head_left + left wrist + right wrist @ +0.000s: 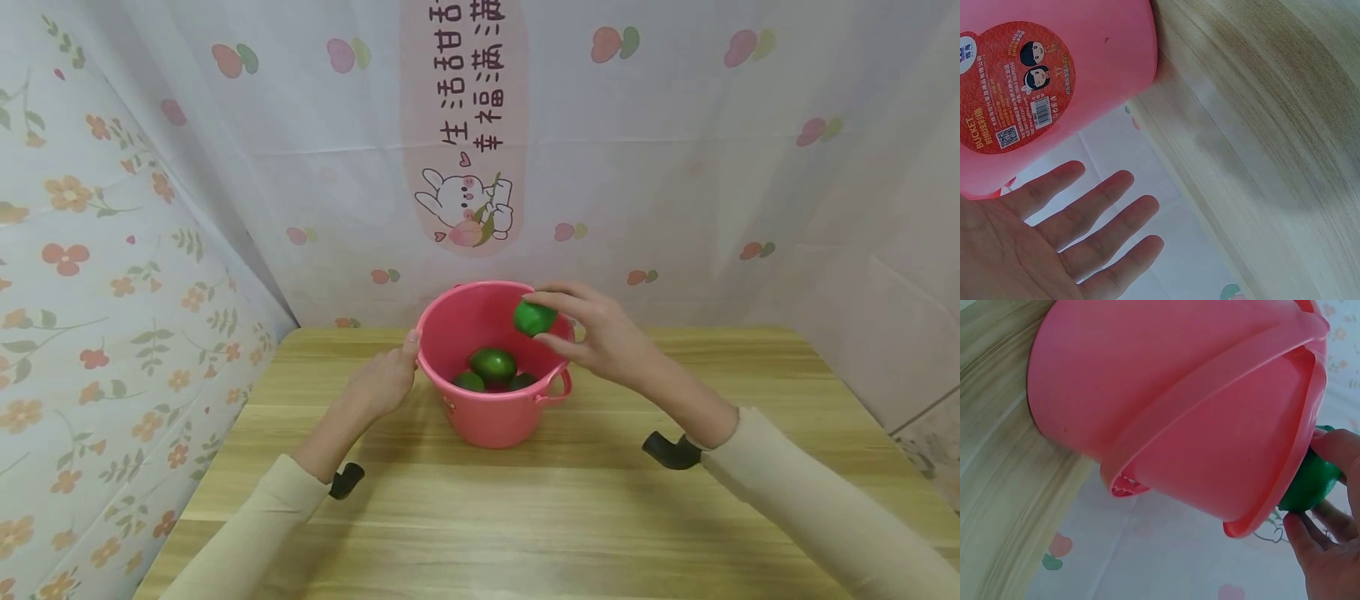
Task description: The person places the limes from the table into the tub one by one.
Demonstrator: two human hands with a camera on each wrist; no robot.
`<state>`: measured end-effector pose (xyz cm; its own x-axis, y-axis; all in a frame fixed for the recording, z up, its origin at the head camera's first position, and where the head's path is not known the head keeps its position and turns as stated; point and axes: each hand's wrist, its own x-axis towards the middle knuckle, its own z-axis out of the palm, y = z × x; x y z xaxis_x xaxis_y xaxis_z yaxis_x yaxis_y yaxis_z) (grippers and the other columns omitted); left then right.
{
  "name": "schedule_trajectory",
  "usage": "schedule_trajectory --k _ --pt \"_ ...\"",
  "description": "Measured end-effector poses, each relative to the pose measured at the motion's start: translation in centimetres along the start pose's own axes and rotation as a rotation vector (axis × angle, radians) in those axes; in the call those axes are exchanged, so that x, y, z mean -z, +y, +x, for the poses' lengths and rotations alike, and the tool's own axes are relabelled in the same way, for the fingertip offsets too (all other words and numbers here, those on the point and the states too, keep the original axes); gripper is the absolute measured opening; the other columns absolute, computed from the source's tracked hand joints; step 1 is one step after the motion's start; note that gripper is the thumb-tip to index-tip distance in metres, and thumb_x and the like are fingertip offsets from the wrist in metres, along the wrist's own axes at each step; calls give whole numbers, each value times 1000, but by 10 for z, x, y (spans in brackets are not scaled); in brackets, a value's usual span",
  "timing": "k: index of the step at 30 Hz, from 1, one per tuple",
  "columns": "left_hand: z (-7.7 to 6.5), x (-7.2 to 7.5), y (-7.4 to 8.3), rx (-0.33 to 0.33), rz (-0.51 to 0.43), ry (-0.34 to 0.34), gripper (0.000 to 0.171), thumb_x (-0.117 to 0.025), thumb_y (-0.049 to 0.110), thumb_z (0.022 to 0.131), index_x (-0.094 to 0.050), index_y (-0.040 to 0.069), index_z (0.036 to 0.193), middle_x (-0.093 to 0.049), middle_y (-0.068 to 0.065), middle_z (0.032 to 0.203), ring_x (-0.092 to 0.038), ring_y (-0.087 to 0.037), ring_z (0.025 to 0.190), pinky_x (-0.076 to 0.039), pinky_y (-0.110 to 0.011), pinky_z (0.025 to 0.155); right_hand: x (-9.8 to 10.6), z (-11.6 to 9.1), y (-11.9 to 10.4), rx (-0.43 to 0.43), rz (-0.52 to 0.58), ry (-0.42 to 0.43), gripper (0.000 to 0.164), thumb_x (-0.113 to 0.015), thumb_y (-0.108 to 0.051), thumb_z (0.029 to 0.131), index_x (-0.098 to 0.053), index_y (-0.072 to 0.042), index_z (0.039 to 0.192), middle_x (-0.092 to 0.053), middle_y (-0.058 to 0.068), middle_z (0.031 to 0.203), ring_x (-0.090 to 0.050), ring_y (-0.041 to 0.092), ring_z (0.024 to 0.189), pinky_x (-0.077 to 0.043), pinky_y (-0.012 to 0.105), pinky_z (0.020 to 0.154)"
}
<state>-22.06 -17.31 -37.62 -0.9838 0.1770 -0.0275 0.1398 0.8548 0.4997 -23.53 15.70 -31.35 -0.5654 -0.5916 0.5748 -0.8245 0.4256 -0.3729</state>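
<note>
A pink bucket (491, 421) stands upright on the table. My left hand (382, 379) is at its left side, with the thumb against the rim. In the left wrist view its fingers (1094, 219) are straight and spread, apart from the bucket wall. Over the right part of the rim, my right hand (596, 333) grips a bright green, rounded fruit or vegetable (534, 317) between thumb and fingers; its exact kind cannot be told. Inside the bucket lie a glossy dark green oval fruit (492, 364) and other green rounded things (468, 382), partly hidden by the front rim.
The bucket's handle (1204, 381) hangs down along its outer side. A wooden table (480, 525) lies beneath, with a printed curtain (337, 183) right behind it and a floral curtain (97, 358) on the left. Black wrist mounts (671, 451) stick out under both forearms.
</note>
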Motion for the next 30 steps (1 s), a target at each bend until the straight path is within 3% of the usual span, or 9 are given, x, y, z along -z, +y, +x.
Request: schedule_trajectory --k 15,26,30 --pt "1 -1 0 -3 -3 1 99 8 63 101 -63 4 136 -64 -17 131 -60 -37 120 -43 -61 97 2 -8 7 -18 -15 27 58 -87 -8 82 -64 -7 135 -61 11 133 -60 29 117 -57 45 82" --pt "-1 -1 0 -10 -18 7 96 6 63 102 -61 4 138 -64 -18 131 -60 -37 119 -43 -62 96 13 -34 24 -15 -74 64 56 -86 -5 81 -64 -5 133 -63 7 131 -58 25 121 -54 44 88" --pt "0 0 -1 -18 -11 8 97 7 63 102 -63 4 136 -65 -17 128 -62 -37 116 -44 -60 94 18 -47 31 -51 -96 69 55 -85 -4 82 -64 -5 133 -63 7 132 -59 25 119 -54 45 88"
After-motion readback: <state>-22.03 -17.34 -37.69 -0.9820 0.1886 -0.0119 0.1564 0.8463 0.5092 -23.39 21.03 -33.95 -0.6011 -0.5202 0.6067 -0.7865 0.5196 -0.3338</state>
